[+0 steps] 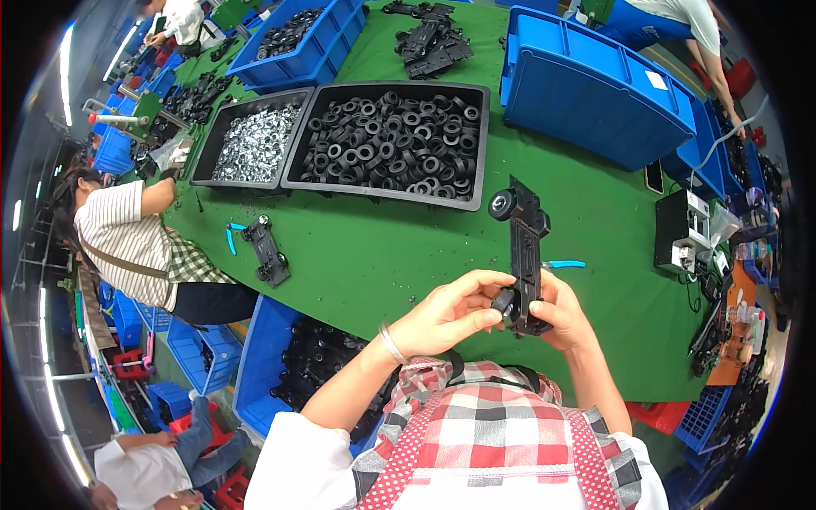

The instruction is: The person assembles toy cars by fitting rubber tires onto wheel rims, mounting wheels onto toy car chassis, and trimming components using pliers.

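A black toy car chassis [526,246] is held upright above the table's near edge, one silver-hubbed wheel [502,204] showing at its far left corner. My right hand [563,316] grips its near end from the right side. Between its thumb and fingers, my left hand [446,316] pinches a small black tyre [507,301] against the chassis's near left corner. Whether the tyre is seated on an axle I cannot tell. Just beyond my right hand lie blue-handled pliers [565,264].
Ahead stand a black tray [382,195] of tyres and a smaller tray [236,184] of shiny hubs. Another chassis [267,252] lies left beside blue pliers [230,240]. Blue bins [595,93] stand far right; one [255,374] sits below the edge. A co-worker [127,229] is at the left.
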Action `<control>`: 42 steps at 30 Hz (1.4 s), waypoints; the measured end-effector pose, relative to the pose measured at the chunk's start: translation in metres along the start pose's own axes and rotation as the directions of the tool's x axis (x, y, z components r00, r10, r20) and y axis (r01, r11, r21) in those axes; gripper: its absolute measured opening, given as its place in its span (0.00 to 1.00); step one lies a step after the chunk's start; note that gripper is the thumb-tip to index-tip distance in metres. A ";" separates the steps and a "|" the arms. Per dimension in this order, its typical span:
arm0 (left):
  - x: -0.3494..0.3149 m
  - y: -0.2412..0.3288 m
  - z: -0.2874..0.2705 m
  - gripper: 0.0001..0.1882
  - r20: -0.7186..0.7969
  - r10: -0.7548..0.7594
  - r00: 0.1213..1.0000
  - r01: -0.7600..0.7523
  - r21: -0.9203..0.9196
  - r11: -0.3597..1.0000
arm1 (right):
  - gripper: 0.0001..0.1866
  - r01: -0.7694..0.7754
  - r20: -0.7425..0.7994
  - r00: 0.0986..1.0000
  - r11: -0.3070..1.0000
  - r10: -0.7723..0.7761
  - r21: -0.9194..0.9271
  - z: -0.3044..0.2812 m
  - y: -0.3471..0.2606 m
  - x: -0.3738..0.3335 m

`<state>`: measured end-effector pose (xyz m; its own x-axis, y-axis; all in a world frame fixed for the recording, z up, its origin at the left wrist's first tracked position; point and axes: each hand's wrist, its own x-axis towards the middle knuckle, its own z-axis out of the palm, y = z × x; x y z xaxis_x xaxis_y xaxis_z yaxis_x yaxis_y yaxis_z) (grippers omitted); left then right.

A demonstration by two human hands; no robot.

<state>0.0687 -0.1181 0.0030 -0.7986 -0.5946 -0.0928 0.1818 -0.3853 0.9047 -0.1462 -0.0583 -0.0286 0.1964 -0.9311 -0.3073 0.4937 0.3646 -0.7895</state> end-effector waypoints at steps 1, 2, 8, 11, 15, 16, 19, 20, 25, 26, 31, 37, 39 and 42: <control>0.003 0.001 -0.002 0.22 0.038 -0.032 0.999 0.030 0.055 0.998 | 0.34 -0.081 0.008 0.997 0.997 0.081 -0.008 0.000 -0.004 0.000; 0.004 0.001 -0.003 0.22 0.028 -0.016 0.999 0.014 0.061 0.998 | 0.34 0.023 -0.099 0.994 0.993 -0.034 -0.116 0.008 -0.004 0.000; 0.002 -0.019 0.003 0.20 -0.116 0.109 0.987 -0.081 0.221 0.972 | 0.16 0.383 0.043 0.746 0.376 -0.664 -0.844 0.032 -0.002 -0.006; 0.003 -0.019 0.008 0.20 -0.159 0.118 0.980 -0.083 0.212 0.974 | 0.15 0.283 -0.016 0.793 0.391 -0.609 -0.876 0.043 0.005 0.000; -0.007 -0.001 -0.006 0.22 0.016 0.059 0.998 -0.061 0.356 0.932 | 0.13 0.308 -0.009 0.804 0.430 -0.595 -0.849 0.043 0.001 0.006; -0.008 0.008 -0.009 0.23 0.047 -0.001 0.999 -0.020 0.441 0.897 | 0.13 0.277 -0.031 0.853 0.501 -0.522 -0.820 0.045 -0.002 0.007; 0.001 0.024 -0.013 0.22 0.185 0.216 0.959 -0.277 0.784 0.556 | 0.12 0.259 -0.028 0.897 0.577 -0.440 -0.775 0.047 -0.003 0.008; 0.002 0.035 -0.015 0.20 0.213 0.159 0.964 -0.261 0.868 0.421 | 0.12 0.259 -0.027 0.898 0.576 -0.440 -0.776 0.048 -0.005 0.007; 0.015 0.043 -0.013 0.20 0.345 0.170 0.923 -0.381 0.880 0.283 | 0.13 0.221 -0.030 0.921 0.584 -0.388 -0.781 0.048 -0.006 0.007; 0.017 0.040 -0.013 0.19 0.394 0.227 0.891 -0.448 0.845 0.293 | 0.13 0.219 -0.034 0.920 0.584 -0.389 -0.781 0.048 -0.004 0.007; 0.017 0.026 -0.009 0.19 0.356 0.183 0.917 -0.398 0.857 0.328 | 0.14 0.221 -0.050 0.898 0.547 -0.437 -0.808 0.044 0.003 0.011; 0.010 0.007 -0.003 0.17 0.026 0.207 0.978 -0.123 0.873 0.473 | 0.16 0.147 -0.147 0.875 0.544 -0.461 -0.826 0.043 0.011 0.022; 0.008 0.004 -0.001 0.17 -0.028 0.199 0.980 -0.082 0.850 0.520 | 0.17 0.049 -0.242 0.894 0.618 -0.378 -0.784 0.043 0.014 0.024; 0.005 -0.004 0.001 0.17 -0.106 0.201 0.974 -0.023 0.833 0.553 | 0.18 -0.013 -0.282 0.899 0.623 -0.336 -0.782 0.044 0.018 0.025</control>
<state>0.0634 -0.1186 -0.0010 -0.6804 -0.7314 0.0469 -0.3593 0.3887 0.8484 -0.0957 -0.0749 -0.0271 -0.2283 -0.9602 -0.1609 -0.3575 0.2364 -0.9035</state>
